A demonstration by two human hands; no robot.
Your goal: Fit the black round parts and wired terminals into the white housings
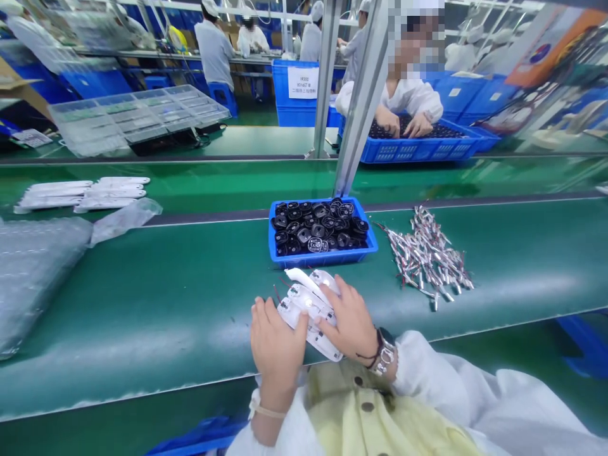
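Observation:
Both of my hands hold a white plastic housing (304, 303) with thin red wires, just above the near edge of the green conveyor belt (166, 304). My left hand (275, 342) grips its left end with curled fingers. My right hand (349, 316) presses fingers on its top and right side. Directly beyond sits a blue tray (323, 256) full of small black parts (318, 228). A heap of small silver cylinders with red wires (427, 253) lies on the belt to the right of the tray.
Clear plastic bags (38, 266) lie on the belt at left, with white flat pieces (85, 192) on the far belt behind. A metal post (361, 101) rises behind the tray. Across the line a person reaches into a blue crate (418, 149); more workers stand farther back.

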